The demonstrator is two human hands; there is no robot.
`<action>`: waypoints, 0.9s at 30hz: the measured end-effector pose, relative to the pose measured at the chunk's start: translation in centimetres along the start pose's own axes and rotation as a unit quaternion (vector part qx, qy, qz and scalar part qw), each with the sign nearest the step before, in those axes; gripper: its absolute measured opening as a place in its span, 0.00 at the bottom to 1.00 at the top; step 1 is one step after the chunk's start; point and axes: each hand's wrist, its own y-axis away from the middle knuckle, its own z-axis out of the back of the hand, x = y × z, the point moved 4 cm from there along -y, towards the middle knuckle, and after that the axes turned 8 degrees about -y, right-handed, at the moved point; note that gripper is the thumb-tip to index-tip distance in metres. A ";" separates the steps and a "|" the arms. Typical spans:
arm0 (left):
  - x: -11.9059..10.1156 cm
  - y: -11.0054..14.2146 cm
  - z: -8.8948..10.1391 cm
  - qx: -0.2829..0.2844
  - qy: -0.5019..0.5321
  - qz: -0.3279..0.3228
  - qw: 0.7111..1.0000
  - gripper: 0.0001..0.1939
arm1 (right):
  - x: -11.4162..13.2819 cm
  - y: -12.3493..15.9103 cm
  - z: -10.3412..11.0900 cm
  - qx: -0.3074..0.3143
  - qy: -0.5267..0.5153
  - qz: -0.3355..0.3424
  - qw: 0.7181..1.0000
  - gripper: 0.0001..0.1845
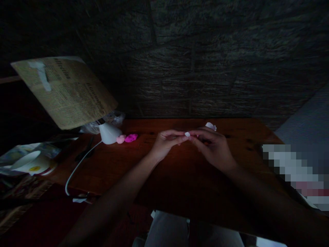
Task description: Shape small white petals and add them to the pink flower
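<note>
- White lump (187, 134) raised above the brown wooden counter (115, 161), which stands against a dark wall (180, 68).
- Lamp (72, 92) with a newsprint shade, left on the counter.
- White cup (28, 163), far left.
- Left hand (164, 142) and right hand (214, 147): each grip pinches the white lump at the fingertips.
- Bright pink lump (131, 138) beside a pale pink lump (121, 139), near the lamp's base.
- White scrap (211, 126), partly hidden behind the right hand.

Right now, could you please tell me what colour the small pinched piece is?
The small piece is whitish, best seen in the head view.
</note>
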 end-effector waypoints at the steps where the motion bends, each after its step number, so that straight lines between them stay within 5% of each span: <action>1: 0.0 0.0 0.0 0.001 -0.001 -0.003 1.000 0.11 | 0.0 0.0 0.0 0.000 0.000 0.000 1.000 0.07; 27: -1.1 0.4 -0.4 -0.012 -0.070 -0.028 0.997 0.12 | -0.3 -0.1 0.2 -0.004 -0.013 -0.052 0.999 0.07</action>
